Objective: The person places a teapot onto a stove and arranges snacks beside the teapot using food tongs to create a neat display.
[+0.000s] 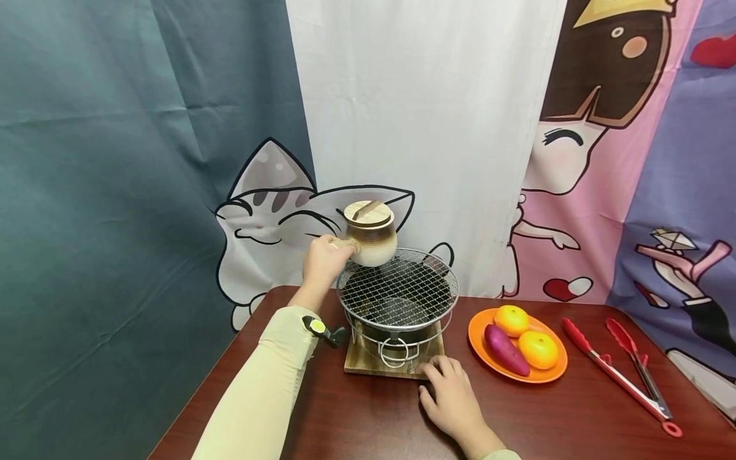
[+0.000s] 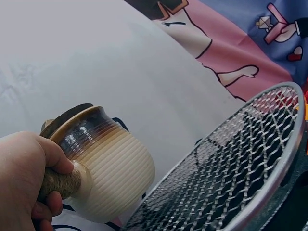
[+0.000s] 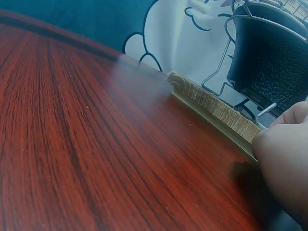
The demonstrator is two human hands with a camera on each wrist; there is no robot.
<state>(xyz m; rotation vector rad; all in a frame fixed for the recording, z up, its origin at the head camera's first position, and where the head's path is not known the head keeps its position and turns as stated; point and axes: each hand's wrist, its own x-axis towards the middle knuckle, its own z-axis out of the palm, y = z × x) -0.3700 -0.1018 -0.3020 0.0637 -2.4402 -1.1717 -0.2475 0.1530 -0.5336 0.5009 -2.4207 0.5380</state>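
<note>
My left hand point(image 1: 326, 260) grips the twine-wrapped handle point(image 2: 62, 183) of a small ceramic teapot-like pot point(image 1: 374, 246), brown at the top and cream and ribbed below. A wooden lid point(image 1: 368, 214) with a dark grip bar sits on it. The pot is held over the far left rim of a round wire grill rack point(image 1: 402, 287), and in the left wrist view it leans, with the rack to its right. My right hand point(image 1: 451, 399) rests at the front right corner of the wooden board point(image 1: 374, 365) under the stove, fingertips touching the board's edge.
The rack tops a dark stove point(image 3: 274, 57) in a wire frame. To the right, an orange plate point(image 1: 537, 377) holds two oranges point(image 1: 538, 349) and a purple sweet potato point(image 1: 506, 350). Red-handled tongs point(image 1: 632, 377) lie farther right on the table point(image 1: 356, 421). A printed curtain point(image 1: 425, 128) hangs behind.
</note>
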